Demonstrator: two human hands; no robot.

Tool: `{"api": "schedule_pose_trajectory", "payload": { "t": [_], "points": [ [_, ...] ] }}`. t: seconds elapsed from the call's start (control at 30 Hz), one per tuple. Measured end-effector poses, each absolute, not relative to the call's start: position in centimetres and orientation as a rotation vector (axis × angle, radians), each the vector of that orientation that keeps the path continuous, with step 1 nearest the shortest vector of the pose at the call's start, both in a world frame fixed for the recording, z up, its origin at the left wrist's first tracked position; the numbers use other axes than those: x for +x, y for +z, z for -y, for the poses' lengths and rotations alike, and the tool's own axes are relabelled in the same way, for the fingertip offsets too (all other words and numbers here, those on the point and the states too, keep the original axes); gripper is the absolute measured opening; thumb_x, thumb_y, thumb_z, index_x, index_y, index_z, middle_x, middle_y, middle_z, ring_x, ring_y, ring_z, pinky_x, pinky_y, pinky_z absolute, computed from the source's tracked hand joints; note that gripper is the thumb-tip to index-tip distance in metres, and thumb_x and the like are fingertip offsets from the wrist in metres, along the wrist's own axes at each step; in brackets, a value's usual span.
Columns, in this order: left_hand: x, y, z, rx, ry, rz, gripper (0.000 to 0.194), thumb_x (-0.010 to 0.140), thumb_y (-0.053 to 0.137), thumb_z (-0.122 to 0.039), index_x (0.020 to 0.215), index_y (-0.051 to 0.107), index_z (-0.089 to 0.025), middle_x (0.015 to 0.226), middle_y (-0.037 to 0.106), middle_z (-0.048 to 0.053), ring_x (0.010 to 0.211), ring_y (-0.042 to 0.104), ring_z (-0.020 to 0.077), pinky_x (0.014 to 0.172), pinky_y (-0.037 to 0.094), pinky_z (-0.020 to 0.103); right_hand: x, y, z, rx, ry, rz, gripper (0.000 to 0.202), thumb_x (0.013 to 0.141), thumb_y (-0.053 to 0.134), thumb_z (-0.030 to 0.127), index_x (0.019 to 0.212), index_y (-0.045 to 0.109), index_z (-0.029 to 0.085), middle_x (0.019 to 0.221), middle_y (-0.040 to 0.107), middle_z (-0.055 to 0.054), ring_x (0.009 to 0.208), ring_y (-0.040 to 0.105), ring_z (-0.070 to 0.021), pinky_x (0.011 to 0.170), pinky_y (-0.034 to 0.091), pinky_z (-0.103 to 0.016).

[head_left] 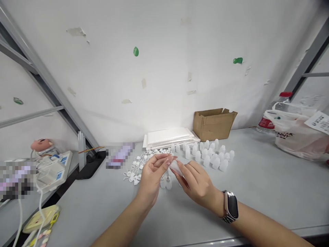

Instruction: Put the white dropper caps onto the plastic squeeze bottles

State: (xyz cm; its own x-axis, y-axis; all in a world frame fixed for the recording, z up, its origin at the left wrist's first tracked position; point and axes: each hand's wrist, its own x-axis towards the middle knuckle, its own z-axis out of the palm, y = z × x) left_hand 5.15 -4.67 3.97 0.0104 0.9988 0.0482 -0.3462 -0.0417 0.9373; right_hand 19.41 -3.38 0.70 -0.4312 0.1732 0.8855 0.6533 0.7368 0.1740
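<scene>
My right hand [197, 180], with a watch on its wrist, grips a small translucent white bottle-shaped piece [176, 168] between thumb and fingers. At the upper left end of that piece, the fingertips of my left hand [155, 174] are pinched together. Whatever they hold there is too small to make out. Just below the hands stand a couple of similar white pieces [166, 183], partly hidden. Left of and behind my left hand lies a loose pile of small white parts with thin cords [138, 164]. Several upright translucent white pieces [213, 157] stand beyond my right hand.
Flat white packages [168, 135] are stacked against the wall, beside an open cardboard box [215, 125]. At the right are a plastic bag [298, 133] and a red-capped bottle [267, 121]. A power strip [55, 171] with cables lies at the left.
</scene>
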Motion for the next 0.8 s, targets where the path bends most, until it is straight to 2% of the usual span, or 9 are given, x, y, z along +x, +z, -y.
{"api": "schedule_pose_trajectory", "payload": {
  "t": [0.07,0.17,0.27,0.33,0.43,0.57,0.63,0.7,0.8],
  "points": [
    [5.0,3.9,4.6,1.008,1.344,-0.911,0.022,0.071,0.067,-0.027,0.089,0.060,-0.017,0.093,0.070,0.007,0.093,0.061,0.0168,0.080,0.044,0.027,19.3,0.8,3.5,-0.628,-0.519,1.964,0.029,0.081,0.053,0.009,0.109,0.049,0.007,0.056,0.054,-0.003,0.051,0.044,-0.0150,0.045,0.038,-0.028],
    [4.7,4.0,4.5,1.018,1.344,-0.896,0.021,0.070,0.068,-0.026,0.087,0.060,-0.016,0.089,0.070,0.007,0.093,0.061,0.0173,0.081,0.043,0.028,19.2,1.0,3.5,-0.668,-0.099,1.912,0.020,0.083,0.053,0.016,0.103,0.055,0.013,0.060,0.053,-0.001,0.054,0.046,-0.0132,0.049,0.041,-0.026],
    [4.4,4.2,4.2,0.991,1.420,-0.870,0.022,0.067,0.071,-0.024,0.084,0.060,-0.016,0.083,0.071,0.006,0.091,0.061,0.0172,0.083,0.042,0.028,19.1,1.2,3.3,-0.733,0.274,1.866,0.026,0.083,0.054,0.021,0.109,0.055,0.020,0.070,0.058,-0.001,0.062,0.051,-0.0126,0.057,0.046,-0.026],
    [4.4,4.2,4.1,0.959,1.447,-0.859,0.023,0.067,0.071,-0.023,0.085,0.059,-0.017,0.083,0.070,0.005,0.092,0.061,0.0167,0.083,0.042,0.028,19.1,0.9,3.2,-0.747,0.344,1.867,0.031,0.084,0.053,0.020,0.114,0.052,0.021,0.077,0.059,-0.002,0.067,0.053,-0.0135,0.062,0.047,-0.028],
    [4.7,3.9,4.1,0.929,1.449,-0.850,0.023,0.069,0.069,-0.025,0.088,0.058,-0.018,0.083,0.070,0.003,0.093,0.060,0.0149,0.082,0.042,0.024,19.0,0.4,3.1,-0.706,0.284,1.875,0.028,0.085,0.050,0.017,0.113,0.052,0.019,0.075,0.057,-0.003,0.066,0.051,-0.0141,0.062,0.046,-0.028],
    [5.5,3.6,4.7,1.001,1.452,-0.825,0.020,0.071,0.067,-0.027,0.087,0.058,-0.018,0.082,0.068,0.003,0.087,0.061,0.0138,0.074,0.046,0.021,18.9,0.4,3.5,-0.691,0.353,1.847,0.016,0.084,0.050,0.019,0.098,0.057,0.017,0.068,0.055,-0.002,0.062,0.047,-0.0138,0.059,0.043,-0.027],
    [5.8,3.6,5.1,1.065,1.420,-0.804,0.022,0.071,0.067,-0.028,0.088,0.058,-0.018,0.082,0.067,0.003,0.078,0.062,0.0142,0.062,0.048,0.021,18.8,0.8,3.8,-0.723,0.628,1.825,0.012,0.084,0.050,0.025,0.082,0.059,0.017,0.064,0.053,-0.001,0.059,0.047,-0.0124,0.056,0.041,-0.026],
    [6.0,3.9,5.4,1.117,1.364,-0.784,0.023,0.072,0.066,-0.029,0.089,0.058,-0.017,0.083,0.067,0.005,0.070,0.062,0.0148,0.051,0.048,0.021,18.8,1.2,3.9,-0.738,0.988,1.763,0.024,0.083,0.051,0.032,0.066,0.055,0.016,0.057,0.050,0.001,0.053,0.046,-0.0103,0.051,0.039,-0.023],
    [5.7,4.4,5.5,1.112,1.281,-0.776,0.024,0.072,0.065,-0.031,0.089,0.058,-0.016,0.086,0.067,0.007,0.065,0.062,0.0157,0.047,0.047,0.022,18.9,1.7,3.6,-0.672,1.422,1.678,0.031,0.078,0.056,0.040,0.059,0.051,0.015,0.051,0.046,0.003,0.046,0.043,-0.0077,0.045,0.035,-0.021]
  ]
}}
